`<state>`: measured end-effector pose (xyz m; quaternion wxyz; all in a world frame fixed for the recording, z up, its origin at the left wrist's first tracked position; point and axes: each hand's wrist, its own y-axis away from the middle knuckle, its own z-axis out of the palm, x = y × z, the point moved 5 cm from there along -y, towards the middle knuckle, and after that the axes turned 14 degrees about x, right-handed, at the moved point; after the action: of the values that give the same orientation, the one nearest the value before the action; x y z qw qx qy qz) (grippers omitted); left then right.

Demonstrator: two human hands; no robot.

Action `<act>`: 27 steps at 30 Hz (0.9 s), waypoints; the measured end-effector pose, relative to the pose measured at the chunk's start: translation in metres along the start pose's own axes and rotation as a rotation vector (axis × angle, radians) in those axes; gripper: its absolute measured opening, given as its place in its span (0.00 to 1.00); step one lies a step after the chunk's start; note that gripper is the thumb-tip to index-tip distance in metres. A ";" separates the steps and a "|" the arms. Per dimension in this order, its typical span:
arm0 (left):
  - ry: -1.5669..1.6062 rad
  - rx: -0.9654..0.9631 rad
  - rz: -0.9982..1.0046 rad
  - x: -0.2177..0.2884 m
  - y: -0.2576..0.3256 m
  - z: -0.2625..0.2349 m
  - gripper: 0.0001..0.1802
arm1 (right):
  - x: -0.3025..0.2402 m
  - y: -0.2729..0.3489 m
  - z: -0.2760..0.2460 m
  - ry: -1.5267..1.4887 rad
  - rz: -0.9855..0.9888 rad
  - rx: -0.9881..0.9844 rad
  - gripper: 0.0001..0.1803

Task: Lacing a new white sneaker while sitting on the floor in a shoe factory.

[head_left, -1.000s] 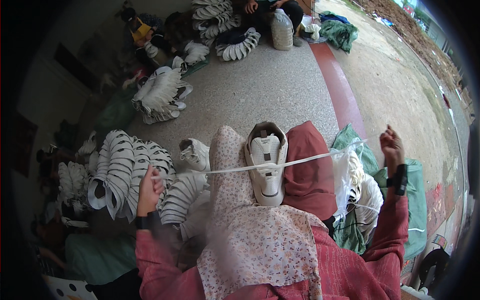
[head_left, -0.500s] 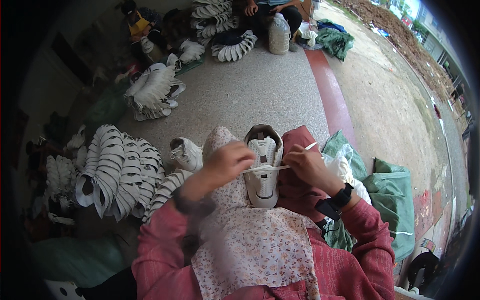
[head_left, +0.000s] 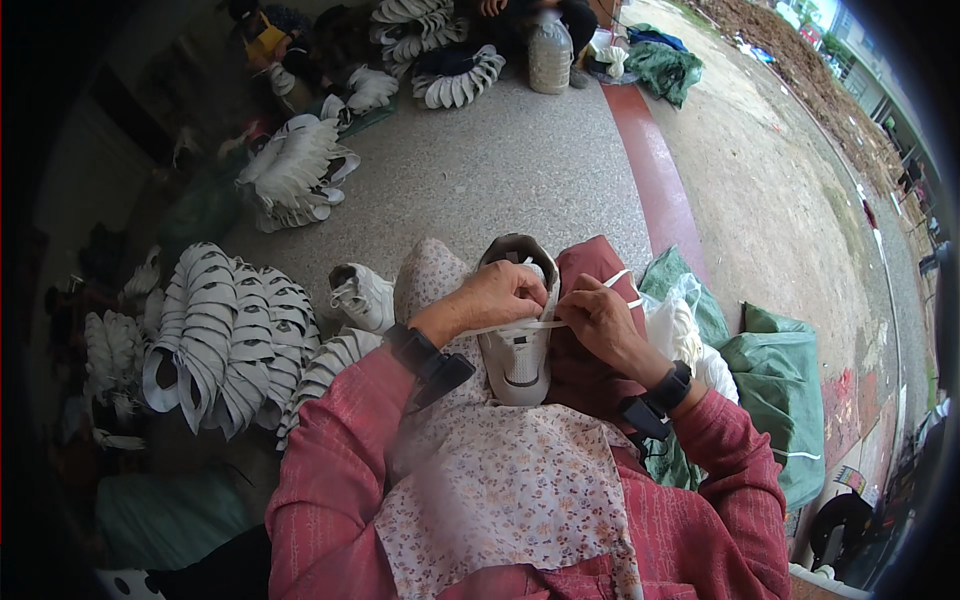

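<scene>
A white and beige sneaker [head_left: 518, 368] lies between my knees, its dark-lined opening pointing away from me. Across its upper runs a flat white shoelace [head_left: 515, 326]. My left hand [head_left: 500, 295] reaches over the shoe's tongue, fingers closed in a pinch on the lace; its fingertips are partly hidden. Just right of the shoe, my right hand [head_left: 602, 322] pinches the lace between thumb and fingers. A loose lace length loops past it over my right knee.
Left of me stand rows of nested white shoe uppers [head_left: 215, 335] and a single laced sneaker [head_left: 362, 298]. Green sacks [head_left: 775, 375] and a plastic bag of white laces [head_left: 685, 335] lie at right. Farther off are more shoe stacks, a large plastic jug [head_left: 550, 58] and other people.
My left hand has moved right and slightly up, now over the shoe's tongue. My right hand stays near the shoe's right side. The whole view has shifted slightly.
</scene>
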<state>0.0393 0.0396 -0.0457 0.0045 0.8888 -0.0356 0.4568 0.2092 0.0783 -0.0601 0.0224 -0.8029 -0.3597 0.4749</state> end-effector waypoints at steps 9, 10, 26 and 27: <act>0.017 0.063 0.105 -0.002 0.000 0.002 0.08 | -0.024 0.004 -0.002 0.164 -0.175 0.032 0.05; -0.014 0.070 0.092 -0.005 0.003 0.002 0.08 | -0.031 -0.004 -0.006 0.254 -0.144 -0.016 0.10; -0.188 0.144 0.197 0.006 0.008 0.009 0.09 | -0.017 -0.045 -0.007 0.065 -0.323 -0.395 0.20; -0.208 0.159 0.210 0.007 0.008 0.009 0.08 | -0.015 -0.044 -0.005 0.111 -0.345 -0.372 0.19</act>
<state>0.0502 0.0303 -0.0451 -0.1174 0.9203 -0.0921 0.3617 0.1841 0.1036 -0.0296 -0.0252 -0.7448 -0.5706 0.3450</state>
